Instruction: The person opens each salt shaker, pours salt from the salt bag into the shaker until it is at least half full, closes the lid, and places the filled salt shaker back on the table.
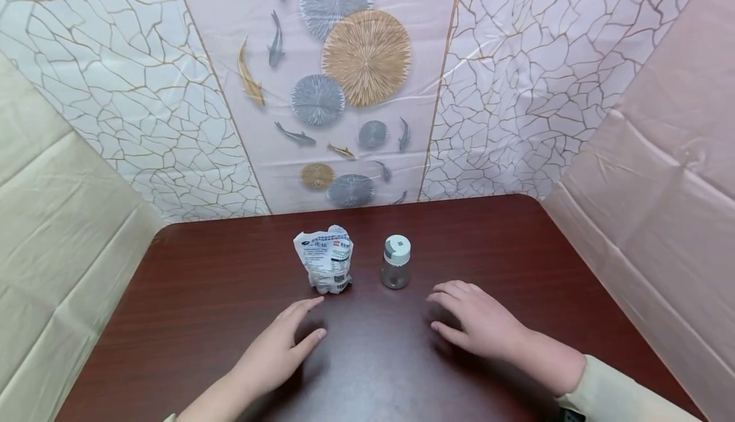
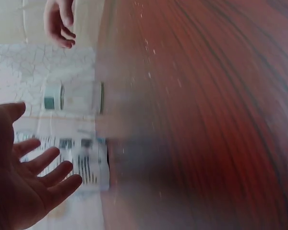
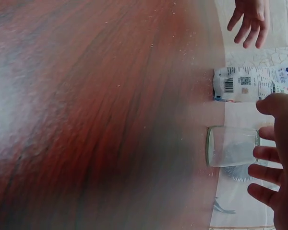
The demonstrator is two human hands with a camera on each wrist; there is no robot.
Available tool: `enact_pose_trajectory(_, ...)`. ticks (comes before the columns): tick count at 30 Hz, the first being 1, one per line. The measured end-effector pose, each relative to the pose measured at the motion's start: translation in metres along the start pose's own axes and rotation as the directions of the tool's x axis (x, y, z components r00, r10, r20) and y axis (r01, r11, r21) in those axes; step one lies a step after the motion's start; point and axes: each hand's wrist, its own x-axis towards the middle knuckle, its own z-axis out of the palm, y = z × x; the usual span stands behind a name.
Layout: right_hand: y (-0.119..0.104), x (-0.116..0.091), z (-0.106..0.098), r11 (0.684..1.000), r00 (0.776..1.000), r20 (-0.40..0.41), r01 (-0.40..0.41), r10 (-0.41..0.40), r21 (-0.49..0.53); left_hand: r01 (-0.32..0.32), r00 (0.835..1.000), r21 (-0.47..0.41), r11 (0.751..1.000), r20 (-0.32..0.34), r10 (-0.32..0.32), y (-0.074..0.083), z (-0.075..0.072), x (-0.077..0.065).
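Observation:
A white printed plastic pouch [image 1: 326, 261] stands crumpled on the dark red table, left of the middle. To its right is a small clear glass jar [image 1: 395, 274] with a white and green lid [image 1: 397, 249]; its glass looks bare inside in the right wrist view. My left hand [image 1: 274, 352] hovers just in front of the pouch, fingers spread and holding nothing. On the other side, my right hand [image 1: 482, 321] hangs over the table, to the right of and nearer than the jar, its fingers loosely bent around nothing.
The reddish-brown wooden table [image 1: 218, 301] has rounded far corners. Behind it hangs a patterned cloth [image 1: 356, 154] with fish and round motifs. Beige cloth walls [image 1: 51, 269] close in the left and right sides.

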Motion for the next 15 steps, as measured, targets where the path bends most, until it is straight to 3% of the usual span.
enact_pose_trajectory(3,0.000,0.003,0.000,0.999,0.999,-0.020,-0.047,0.048,0.007,0.039,0.999,-0.102,0.994,-0.011,-0.040,0.008,0.006,0.006)
enact_pose_trajectory(6,-0.001,0.007,0.000,0.996,0.995,-0.033,-0.090,0.091,0.022,0.032,0.999,-0.161,0.986,-0.016,-0.035,0.017,0.012,0.011)
enact_pose_trajectory(15,-0.005,0.017,0.002,0.972,0.974,-0.036,-0.219,0.222,0.082,0.018,1.000,-0.254,0.967,0.024,-0.012,0.035,0.036,0.025)
